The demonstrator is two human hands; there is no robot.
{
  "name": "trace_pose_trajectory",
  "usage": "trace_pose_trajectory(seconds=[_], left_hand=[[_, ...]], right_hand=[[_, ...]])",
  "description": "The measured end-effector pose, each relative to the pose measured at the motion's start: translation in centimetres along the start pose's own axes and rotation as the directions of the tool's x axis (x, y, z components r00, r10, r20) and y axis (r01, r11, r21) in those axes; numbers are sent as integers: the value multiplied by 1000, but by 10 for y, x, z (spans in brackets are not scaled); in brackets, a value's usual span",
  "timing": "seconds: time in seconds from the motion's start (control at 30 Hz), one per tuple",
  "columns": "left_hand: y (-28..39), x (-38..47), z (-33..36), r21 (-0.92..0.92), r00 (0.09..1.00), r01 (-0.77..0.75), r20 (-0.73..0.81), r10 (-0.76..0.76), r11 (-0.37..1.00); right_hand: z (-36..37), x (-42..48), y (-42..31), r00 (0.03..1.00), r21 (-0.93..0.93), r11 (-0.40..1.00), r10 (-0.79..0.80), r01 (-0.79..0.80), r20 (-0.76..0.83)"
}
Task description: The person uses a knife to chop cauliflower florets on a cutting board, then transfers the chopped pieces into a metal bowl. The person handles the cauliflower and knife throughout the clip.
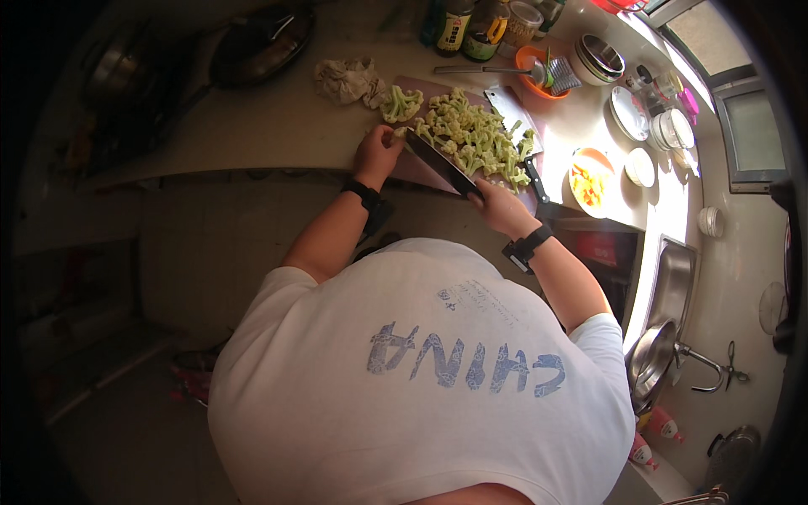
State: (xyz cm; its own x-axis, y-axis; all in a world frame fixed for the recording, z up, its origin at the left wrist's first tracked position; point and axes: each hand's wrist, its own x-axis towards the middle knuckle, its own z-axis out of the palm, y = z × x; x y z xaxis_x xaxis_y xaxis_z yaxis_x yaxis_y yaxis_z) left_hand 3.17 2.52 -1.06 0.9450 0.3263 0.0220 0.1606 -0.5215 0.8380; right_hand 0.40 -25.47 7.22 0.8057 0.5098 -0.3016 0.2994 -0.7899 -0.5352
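My right hand (499, 205) grips the handle of a kitchen knife (440, 163), whose dark blade slants up and left to my left hand. Between the fingertips of my left hand (379, 151) is a small cauliflower piece (400, 132), touching the blade's tip. A pile of cut cauliflower florets (467, 126) covers much of the pinkish cutting board (413, 170). One larger cauliflower chunk (401, 104) lies at the board's upper left. Beside the pile, a cleaver (512, 113) with a black handle rests flat on the board's right part, partly under florets.
Left of the board lie a crumpled cloth (348, 81) and a wok (262, 47). Sauce bottles (452, 28) stand behind. An orange bowl (544, 72) holds a ladle's end. Rightward are a plate of cut orange food (591, 183), a white bowl (640, 168) and a steel sink (673, 284).
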Motion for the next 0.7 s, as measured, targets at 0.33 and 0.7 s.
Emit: trace_pose_trajectory(seconds=[0.33,0.7], left_hand=[[3,14,-7,108,982,-171,101,160,979],[-10,3,-18,-224,992,-45,105,69,974]], right_hand=[[-22,5,0,999,-130,992,4,1,38],[-17,-7,-1,998,-63,997,31,-34,-46]])
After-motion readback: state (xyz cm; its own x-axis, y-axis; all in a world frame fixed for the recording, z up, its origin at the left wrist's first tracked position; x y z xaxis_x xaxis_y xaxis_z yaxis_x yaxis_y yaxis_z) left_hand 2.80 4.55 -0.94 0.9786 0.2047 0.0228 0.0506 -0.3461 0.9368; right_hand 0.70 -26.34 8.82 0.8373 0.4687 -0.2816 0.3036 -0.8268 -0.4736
